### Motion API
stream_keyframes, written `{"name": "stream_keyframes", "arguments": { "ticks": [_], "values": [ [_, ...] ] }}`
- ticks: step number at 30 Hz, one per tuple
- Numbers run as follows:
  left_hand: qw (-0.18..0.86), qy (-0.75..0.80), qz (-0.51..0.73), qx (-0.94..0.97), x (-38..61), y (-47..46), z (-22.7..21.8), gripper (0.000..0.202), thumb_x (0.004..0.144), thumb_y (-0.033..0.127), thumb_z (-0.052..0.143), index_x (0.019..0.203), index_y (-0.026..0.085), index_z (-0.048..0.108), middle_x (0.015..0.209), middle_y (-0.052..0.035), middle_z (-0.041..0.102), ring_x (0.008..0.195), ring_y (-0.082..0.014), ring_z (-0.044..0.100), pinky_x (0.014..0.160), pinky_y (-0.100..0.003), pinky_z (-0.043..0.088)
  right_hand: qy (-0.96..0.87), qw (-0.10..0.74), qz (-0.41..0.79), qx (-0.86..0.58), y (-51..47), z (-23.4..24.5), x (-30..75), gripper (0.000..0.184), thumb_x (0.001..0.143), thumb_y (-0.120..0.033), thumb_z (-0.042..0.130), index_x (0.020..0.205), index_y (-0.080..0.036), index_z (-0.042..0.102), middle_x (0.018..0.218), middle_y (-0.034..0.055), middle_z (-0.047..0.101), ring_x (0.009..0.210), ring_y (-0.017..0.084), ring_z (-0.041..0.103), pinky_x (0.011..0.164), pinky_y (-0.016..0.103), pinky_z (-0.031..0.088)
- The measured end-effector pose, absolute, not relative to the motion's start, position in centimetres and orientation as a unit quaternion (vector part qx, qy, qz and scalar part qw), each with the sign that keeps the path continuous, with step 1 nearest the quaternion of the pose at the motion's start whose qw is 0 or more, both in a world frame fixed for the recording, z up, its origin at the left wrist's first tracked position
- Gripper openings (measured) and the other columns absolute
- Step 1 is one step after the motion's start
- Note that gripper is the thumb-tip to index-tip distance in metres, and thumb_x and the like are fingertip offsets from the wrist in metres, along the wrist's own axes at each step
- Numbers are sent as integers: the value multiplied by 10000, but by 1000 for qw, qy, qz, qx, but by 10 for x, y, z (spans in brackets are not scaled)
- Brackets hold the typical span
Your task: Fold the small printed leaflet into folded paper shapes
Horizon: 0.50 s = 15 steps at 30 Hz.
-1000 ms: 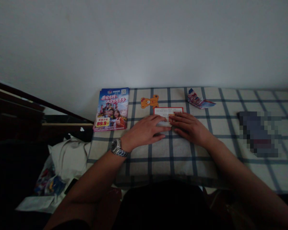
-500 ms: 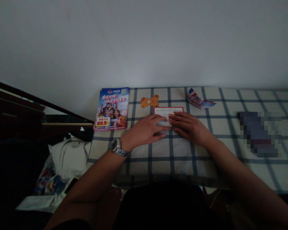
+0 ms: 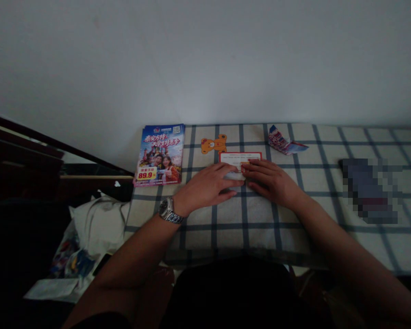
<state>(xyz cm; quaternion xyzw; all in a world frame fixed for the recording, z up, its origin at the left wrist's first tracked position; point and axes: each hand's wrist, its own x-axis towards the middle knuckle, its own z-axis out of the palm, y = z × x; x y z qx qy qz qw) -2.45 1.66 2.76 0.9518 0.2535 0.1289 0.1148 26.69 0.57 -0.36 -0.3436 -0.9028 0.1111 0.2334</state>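
A red-edged sheet of paper (image 3: 231, 158) with a white printed panel lies on the checked cloth, its near part covered by my fingers. My left hand (image 3: 212, 183), a metal watch on its wrist, rests over the paper's left side with fingers stretched out. From the right, my right hand (image 3: 269, 180) lies on the paper with its fingers extended, the tips close to those of the left. Just beyond the paper is an orange bear print (image 3: 213, 144). A folded, colourful paper piece (image 3: 285, 142) stands past my right hand.
A stack of printed flyers (image 3: 160, 155) sits at the cloth's far left corner. To the right lies a blurred dark flat object (image 3: 366, 189). A white wall (image 3: 226, 64) rises behind the checked cloth (image 3: 226, 224). Bags (image 3: 99, 219) stand lower left.
My right fingers have shifted very slightly to the left on the paper. My left hand and the other things stay in place.
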Motion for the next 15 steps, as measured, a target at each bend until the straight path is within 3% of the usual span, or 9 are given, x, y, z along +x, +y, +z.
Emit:
{"name": "stream_keyframes", "arguments": {
  "ticks": [15],
  "values": [
    [119,255,122,952,-23,13,31,367,1057,406,623,1403,305,686,1476,-106,561,1361,-302,530,1136,-494,524,-900,242,111,-344,5,-1,265,320,1032,-226,638,1341,-235,723,1486,76,685,1448,317,585,1216,586,501]
  ]
}}
